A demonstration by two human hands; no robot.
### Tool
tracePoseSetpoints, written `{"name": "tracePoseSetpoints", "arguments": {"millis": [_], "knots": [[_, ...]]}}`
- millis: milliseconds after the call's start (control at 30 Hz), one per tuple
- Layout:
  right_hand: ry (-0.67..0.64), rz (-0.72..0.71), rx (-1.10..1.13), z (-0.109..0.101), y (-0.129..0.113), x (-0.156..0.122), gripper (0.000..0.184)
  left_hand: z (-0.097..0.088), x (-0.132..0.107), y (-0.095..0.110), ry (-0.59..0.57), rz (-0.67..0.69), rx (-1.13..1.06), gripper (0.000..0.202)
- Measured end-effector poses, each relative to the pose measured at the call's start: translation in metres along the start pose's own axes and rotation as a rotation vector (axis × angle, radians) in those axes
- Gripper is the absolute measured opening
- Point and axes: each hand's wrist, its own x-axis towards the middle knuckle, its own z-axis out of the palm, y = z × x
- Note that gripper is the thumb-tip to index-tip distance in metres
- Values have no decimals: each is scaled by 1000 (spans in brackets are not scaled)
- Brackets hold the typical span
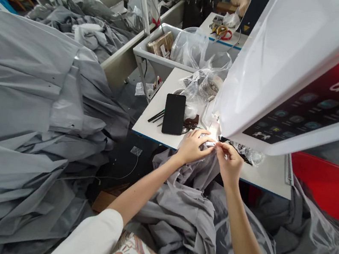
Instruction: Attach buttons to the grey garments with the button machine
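My left hand and my right hand meet at the front edge of a white sewing table, just under the lit head of a sewing machine. Both hands pinch a fold of grey fabric that climbs from my lap to the machine. The fingers of each hand are closed on the cloth's edge. The needle area is hidden behind my fingers and the glare of the lamp.
A black phone lies on the table left of my hands, with dark pens beside it. Clear plastic bags sit behind. Heaps of grey garments fill the left. Another person's hand works at a far table with scissors.
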Motion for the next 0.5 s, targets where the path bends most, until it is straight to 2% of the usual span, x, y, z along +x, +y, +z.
{"name": "tracePoseSetpoints", "arguments": {"millis": [267, 500], "knots": [[-195, 135, 86, -9, 11, 19, 22, 0, -1, 0, 7, 2, -1, 21], [-255, 115, 14, -15, 2, 26, 20, -1, -1, 1, 15, 12, -28, 20]]}}
